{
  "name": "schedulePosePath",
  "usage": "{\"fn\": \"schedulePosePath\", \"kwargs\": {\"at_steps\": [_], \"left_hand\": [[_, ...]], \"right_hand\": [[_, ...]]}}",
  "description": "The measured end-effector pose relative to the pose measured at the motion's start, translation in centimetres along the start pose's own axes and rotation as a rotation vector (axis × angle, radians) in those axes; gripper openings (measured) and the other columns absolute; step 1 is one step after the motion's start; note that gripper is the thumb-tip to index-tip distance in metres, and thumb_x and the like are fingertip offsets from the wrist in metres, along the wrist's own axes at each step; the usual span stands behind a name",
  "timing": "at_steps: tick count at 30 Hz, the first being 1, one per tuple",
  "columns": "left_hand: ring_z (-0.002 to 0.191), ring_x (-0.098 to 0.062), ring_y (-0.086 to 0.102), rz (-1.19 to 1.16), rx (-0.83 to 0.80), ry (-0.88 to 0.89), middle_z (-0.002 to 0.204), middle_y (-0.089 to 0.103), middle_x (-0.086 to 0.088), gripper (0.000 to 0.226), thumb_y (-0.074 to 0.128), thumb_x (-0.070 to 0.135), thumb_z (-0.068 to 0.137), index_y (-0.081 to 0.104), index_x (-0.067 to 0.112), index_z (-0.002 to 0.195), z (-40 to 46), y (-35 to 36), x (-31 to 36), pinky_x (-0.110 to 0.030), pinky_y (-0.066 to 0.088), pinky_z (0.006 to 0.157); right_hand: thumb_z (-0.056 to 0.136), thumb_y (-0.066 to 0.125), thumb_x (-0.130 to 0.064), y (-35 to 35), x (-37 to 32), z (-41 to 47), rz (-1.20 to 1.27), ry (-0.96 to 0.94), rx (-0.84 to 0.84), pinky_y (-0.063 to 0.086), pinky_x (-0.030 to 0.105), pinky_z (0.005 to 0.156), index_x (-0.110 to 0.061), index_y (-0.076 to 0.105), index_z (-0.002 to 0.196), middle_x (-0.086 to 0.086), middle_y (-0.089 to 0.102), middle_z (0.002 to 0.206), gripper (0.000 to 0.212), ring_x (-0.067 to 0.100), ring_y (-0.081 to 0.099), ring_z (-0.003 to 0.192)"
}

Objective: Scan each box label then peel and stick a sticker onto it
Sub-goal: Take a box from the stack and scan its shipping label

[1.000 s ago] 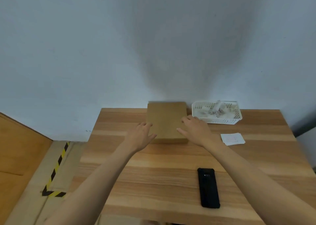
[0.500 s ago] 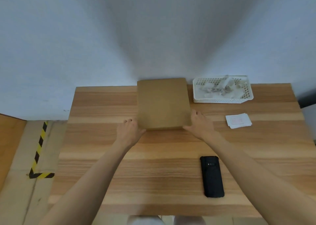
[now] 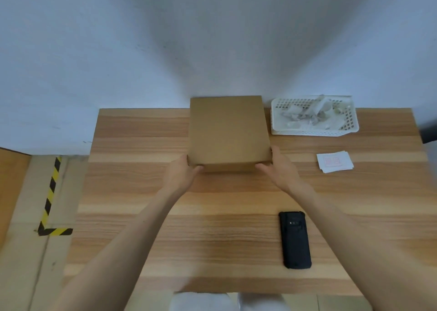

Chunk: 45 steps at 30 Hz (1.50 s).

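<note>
Box dead ahead of both hands, held at its near corners.

Cardboard box (image 3: 228,131) sits at the far-centre of the table (image 3: 142,192), long axis running away from the person. Left hand (image 3: 181,174) and right hand (image 3: 280,171) each grip a near corner, thumbs on its near face, equally close. No label visible on top. Black scanner (image 3: 294,239) lies nearer the right hand; sticker sheets (image 3: 334,161) further right.

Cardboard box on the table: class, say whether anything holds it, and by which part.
Both hands grip the cardboard box by its near corners: left hand at the near-left corner, right hand at the near-right corner.
</note>
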<state>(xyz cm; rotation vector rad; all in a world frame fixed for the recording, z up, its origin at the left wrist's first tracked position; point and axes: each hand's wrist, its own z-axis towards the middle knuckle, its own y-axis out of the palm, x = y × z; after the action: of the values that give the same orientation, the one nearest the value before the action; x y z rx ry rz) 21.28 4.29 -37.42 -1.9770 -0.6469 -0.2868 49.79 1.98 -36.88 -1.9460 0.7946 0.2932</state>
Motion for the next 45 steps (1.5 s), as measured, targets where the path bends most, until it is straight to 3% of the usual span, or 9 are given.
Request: {"fn": "schedulePosePath", "kwargs": {"at_steps": [7, 14, 17, 23, 28, 33, 38, 42, 45], "left_hand": [[0.098, -0.015, 0.064, -0.349, 0.081, 0.117, 0.107, 0.068, 0.006, 0.033, 0.069, 0.034, 0.095, 0.065, 0.015, 0.122, -2.5, -4.0, 2.9, -0.026, 0.047, 0.076], [0.089, -0.018, 0.065, -0.413, 0.191, 0.146, 0.097, 0.071, -0.001, 0.029, 0.07, 0.043, 0.091, 0.07, 0.017, 0.105, -5.0, -6.1, 4.9, -0.027, 0.049, 0.071], [0.091, -0.018, 0.064, -0.384, 0.159, 0.163, 0.1, 0.07, 0.0, 0.038, 0.066, 0.054, 0.09, 0.071, 0.022, 0.11, -6.2, -6.4, 4.7, -0.035, 0.051, 0.077], [0.094, -0.008, 0.066, -0.459, 0.044, 0.124, 0.106, 0.072, 0.006, 0.037, 0.065, 0.05, 0.094, 0.07, 0.021, 0.116, -8.6, -5.0, 4.1, -0.019, 0.046, 0.069], [0.111, -0.014, 0.061, -0.487, -0.019, 0.125, 0.121, 0.063, 0.005, 0.053, 0.071, 0.071, 0.076, 0.066, 0.037, 0.116, -8.7, -4.4, 3.4, -0.032, 0.051, 0.095], [0.121, -0.008, 0.059, -0.433, -0.165, 0.189, 0.131, 0.062, 0.014, 0.098, 0.09, 0.065, 0.057, 0.046, 0.036, 0.14, -8.5, -4.5, 2.5, -0.038, 0.047, 0.107], [0.116, -0.005, 0.064, -0.449, -0.134, 0.226, 0.125, 0.068, 0.019, 0.091, 0.091, 0.05, 0.064, 0.047, 0.037, 0.143, -7.2, -4.6, 2.2, -0.04, 0.05, 0.105], [0.103, -0.002, 0.069, -0.48, -0.093, 0.213, 0.113, 0.073, 0.016, 0.068, 0.088, 0.049, 0.072, 0.061, 0.031, 0.132, -7.0, -5.0, 2.7, -0.027, 0.056, 0.089], [0.098, -0.005, 0.072, -0.557, -0.081, 0.161, 0.106, 0.076, 0.012, 0.052, 0.083, 0.055, 0.077, 0.068, 0.028, 0.119, -6.8, -4.3, 2.5, -0.028, 0.059, 0.084]], "right_hand": [[0.091, 0.068, -0.047, -3.7, -2.1, -2.4, 0.314, -0.099, 0.099, 0.048, 0.039, 0.102, -0.019, 0.047, 0.143, -0.004, 0.059, 0.135, 0.063, 0.017, 0.055, 0.119], [0.083, 0.06, -0.069, -6.9, -3.7, -4.2, 0.33, -0.086, 0.225, 0.055, 0.041, 0.086, -0.017, 0.063, 0.116, 0.0, 0.065, 0.107, 0.062, 0.017, 0.063, 0.095], [0.077, 0.055, -0.078, -7.6, -3.4, -5.2, 0.326, -0.066, 0.22, 0.055, 0.044, 0.088, -0.016, 0.065, 0.117, -0.001, 0.067, 0.108, 0.074, 0.019, 0.064, 0.098], [0.072, 0.055, -0.08, -6.9, -2.0, -6.3, 0.317, 0.009, 0.123, 0.055, 0.046, 0.09, -0.016, 0.069, 0.112, -0.002, 0.071, 0.104, 0.076, 0.019, 0.066, 0.097], [0.072, 0.051, -0.083, -6.0, -1.2, -7.1, 0.394, 0.001, 0.116, 0.055, 0.045, 0.093, -0.02, 0.069, 0.114, -0.006, 0.071, 0.106, 0.079, 0.016, 0.066, 0.099], [0.087, 0.058, -0.069, -5.9, -1.1, -8.1, 0.572, -0.061, -0.027, 0.042, 0.036, 0.108, -0.02, 0.055, 0.139, -0.012, 0.061, 0.131, 0.071, 0.01, 0.056, 0.12], [0.07, 0.084, -0.055, -6.1, -0.1, -7.3, 0.551, -0.118, -0.133, 0.048, 0.031, 0.101, -0.022, 0.05, 0.139, -0.012, 0.064, 0.128, 0.084, 0.008, 0.06, 0.118], [0.075, 0.087, -0.036, -6.7, 1.2, -6.7, 0.551, -0.129, -0.177, 0.05, 0.023, 0.088, -0.026, 0.051, 0.14, -0.01, 0.065, 0.125, 0.075, 0.004, 0.061, 0.111], [0.075, 0.087, -0.038, -5.7, 2.0, -6.4, 0.54, -0.102, -0.182, 0.051, 0.028, 0.093, -0.025, 0.053, 0.139, -0.008, 0.065, 0.127, 0.073, 0.008, 0.06, 0.116]]}}
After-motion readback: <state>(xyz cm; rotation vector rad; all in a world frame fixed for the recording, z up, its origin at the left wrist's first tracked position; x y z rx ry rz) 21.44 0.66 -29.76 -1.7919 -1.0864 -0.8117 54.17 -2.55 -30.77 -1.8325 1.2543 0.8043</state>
